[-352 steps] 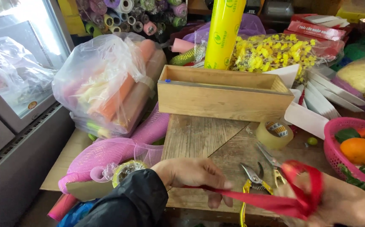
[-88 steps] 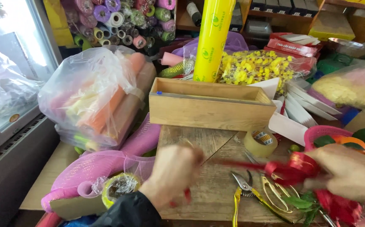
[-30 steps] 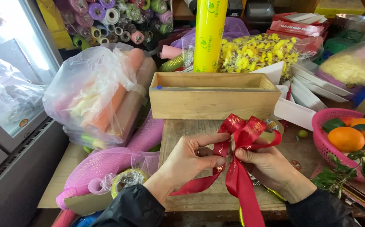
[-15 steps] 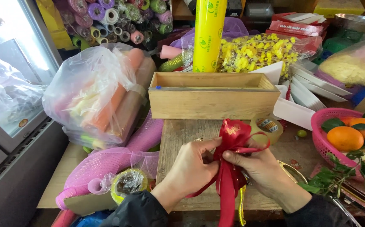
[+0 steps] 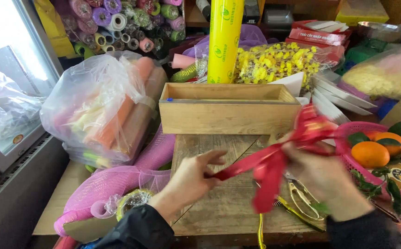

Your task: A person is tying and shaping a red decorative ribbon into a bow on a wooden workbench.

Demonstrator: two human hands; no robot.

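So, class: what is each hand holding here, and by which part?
Both hold the red ribbon. The left hand pinches one tail's end at its fingertips; the right hand, blurred, closes its grip around the looped bow part.

One camera only, worn on the person's head, looks forward and steeply down across the wooden tabletop (image 5: 223, 207) from close range. The left hand (image 5: 193, 177) and right hand (image 5: 323, 175) sit low in the frame (the right one blurred). Farther off, the wooden box (image 5: 228, 110) crosses the middle, and rolls of wrapping (image 5: 131, 18) fill the top edge.
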